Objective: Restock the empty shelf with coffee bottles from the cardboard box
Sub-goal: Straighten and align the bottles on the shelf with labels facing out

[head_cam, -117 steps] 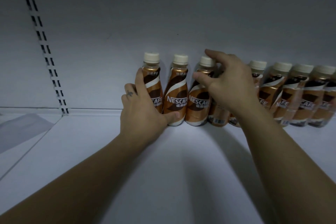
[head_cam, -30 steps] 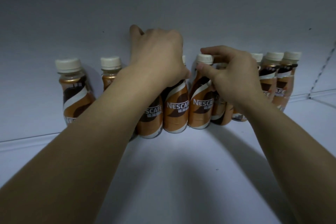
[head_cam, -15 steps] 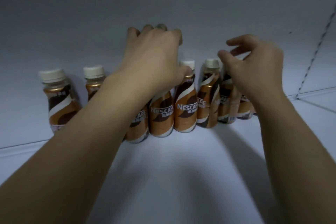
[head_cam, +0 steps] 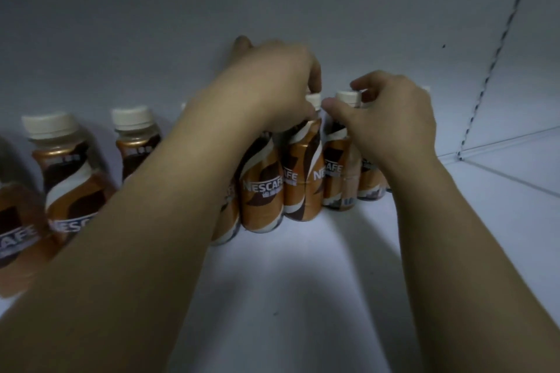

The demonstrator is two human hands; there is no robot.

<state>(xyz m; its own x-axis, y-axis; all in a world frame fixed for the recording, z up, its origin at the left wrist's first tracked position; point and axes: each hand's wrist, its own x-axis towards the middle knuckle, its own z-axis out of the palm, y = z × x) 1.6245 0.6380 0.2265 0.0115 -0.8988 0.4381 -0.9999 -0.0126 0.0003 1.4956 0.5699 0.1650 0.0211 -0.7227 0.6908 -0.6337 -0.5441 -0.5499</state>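
Observation:
A row of brown and orange Nescafe coffee bottles (head_cam: 263,191) with cream caps stands along the back of the white shelf (head_cam: 303,297). My left hand (head_cam: 272,88) reaches over the middle of the row, its fingers and thumb curled round the neck of one bottle (head_cam: 303,172). My right hand (head_cam: 394,124) is just beside it, thumb and forefinger pinching the cap of the neighbouring bottle (head_cam: 333,172). The two hands nearly touch. Bottles further right are mostly hidden behind my right hand.
Two more bottles (head_cam: 72,179) stand apart at the left, and another is cut off by the frame's left edge. A slotted upright (head_cam: 488,76) runs down the back panel at the right. Bare shelf lies in front of the row.
My right hand has come down and left onto a bottle cap. My left hand has lowered and curled round a bottle neck. The view has shifted slightly.

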